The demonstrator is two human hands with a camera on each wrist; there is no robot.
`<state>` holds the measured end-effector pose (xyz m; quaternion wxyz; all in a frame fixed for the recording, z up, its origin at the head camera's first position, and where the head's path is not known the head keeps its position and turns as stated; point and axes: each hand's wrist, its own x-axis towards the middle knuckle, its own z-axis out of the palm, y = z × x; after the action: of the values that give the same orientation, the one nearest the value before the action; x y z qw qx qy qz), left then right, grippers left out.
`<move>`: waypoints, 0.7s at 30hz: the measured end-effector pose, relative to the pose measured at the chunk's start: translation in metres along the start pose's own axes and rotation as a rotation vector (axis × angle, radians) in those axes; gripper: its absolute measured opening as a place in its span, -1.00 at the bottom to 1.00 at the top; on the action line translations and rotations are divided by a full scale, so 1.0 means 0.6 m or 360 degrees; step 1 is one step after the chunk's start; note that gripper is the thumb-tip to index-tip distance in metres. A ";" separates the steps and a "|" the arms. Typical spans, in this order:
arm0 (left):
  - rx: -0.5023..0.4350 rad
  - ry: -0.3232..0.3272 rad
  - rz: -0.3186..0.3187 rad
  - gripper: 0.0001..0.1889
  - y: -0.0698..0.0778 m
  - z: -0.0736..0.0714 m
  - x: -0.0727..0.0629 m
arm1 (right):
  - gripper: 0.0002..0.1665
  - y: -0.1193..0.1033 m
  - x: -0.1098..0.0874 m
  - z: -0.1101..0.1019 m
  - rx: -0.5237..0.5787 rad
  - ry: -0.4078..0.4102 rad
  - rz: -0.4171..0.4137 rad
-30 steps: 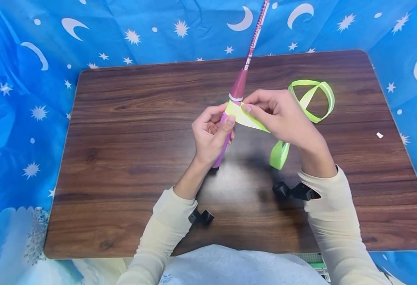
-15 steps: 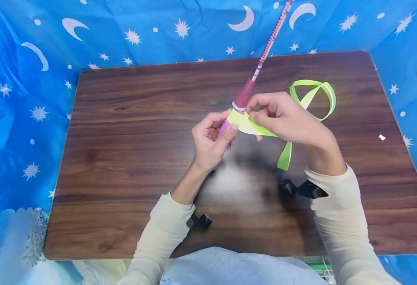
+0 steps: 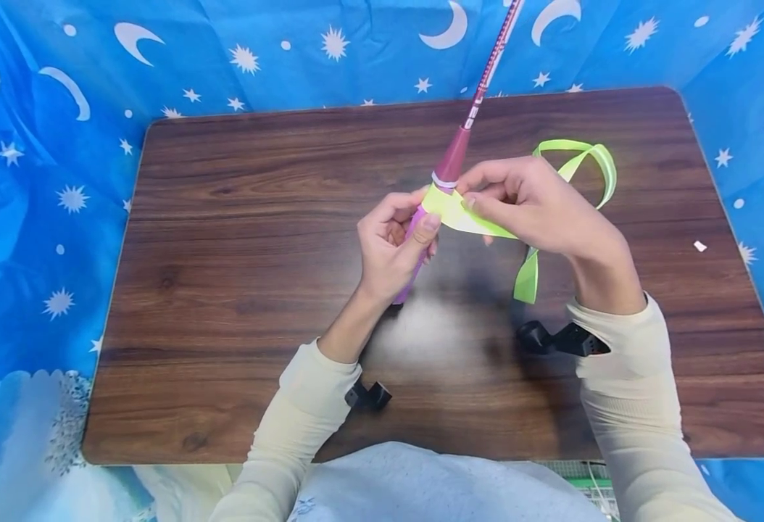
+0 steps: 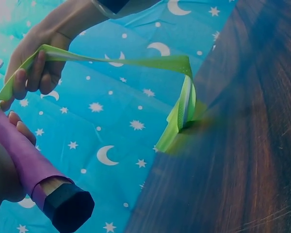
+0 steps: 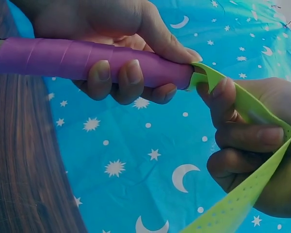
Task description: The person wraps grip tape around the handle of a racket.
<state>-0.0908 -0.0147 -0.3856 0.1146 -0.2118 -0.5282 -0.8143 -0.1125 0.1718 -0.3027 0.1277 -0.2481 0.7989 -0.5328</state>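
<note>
A badminton racket with a maroon cone (image 3: 454,156) and thin shaft is tilted up and away above the table; its head is out of view. Purple wrap (image 5: 63,56) covers its handle, down to a black butt end (image 4: 70,206). My left hand (image 3: 388,250) grips the handle, with the thumb pressing near a lime-green grip tape (image 3: 447,209). One end of this tape lies around the handle's top, just below the cone. My right hand (image 3: 535,203) pinches the tape close to the handle. The tape's loose length crosses the fingers and trails behind the hand.
Beneath both hands is a dark wood-grain table (image 3: 238,290). A small white scrap (image 3: 700,246) lies at its right side. Behind and beside it hangs a blue cloth (image 3: 369,51) with moons and stars. The tape's loose part loops (image 3: 607,170) over the table's right half.
Both hands and the racket have shifted slightly to the right. The racket's shaft swung right, then partly back. The right hand still pinches the tape, which stretches a little farther from the handle.
</note>
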 end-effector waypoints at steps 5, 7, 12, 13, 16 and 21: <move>-0.0043 0.0047 -0.0077 -0.72 -0.005 0.004 -0.001 | -0.80 -0.004 0.008 -0.002 -0.0130 0.0029 -0.0007; -0.0052 0.0056 -0.0100 -0.73 -0.008 0.004 -0.001 | -0.81 -0.004 0.012 -0.003 -0.0180 0.0038 -0.0016; -0.0055 0.0074 -0.0123 -0.72 -0.010 0.001 0.003 | -0.87 -0.001 0.027 -0.003 -0.0309 0.0058 -0.0092; -0.0055 0.0076 -0.0135 -0.72 -0.010 0.001 0.004 | -0.88 0.001 0.030 -0.003 -0.0343 0.0064 -0.0121; -0.0062 0.0077 -0.0160 -0.72 -0.010 -0.001 0.006 | -0.93 0.006 0.040 -0.003 -0.0405 0.0081 -0.0198; -0.0075 0.0093 -0.0159 -0.72 -0.014 -0.004 0.008 | -0.96 0.010 0.051 0.001 -0.0403 0.0123 -0.0204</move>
<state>-0.0989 -0.0132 -0.3909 0.0841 -0.1642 -0.5151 -0.8370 -0.1397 0.1571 -0.3064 0.0303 -0.2921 0.8466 -0.4439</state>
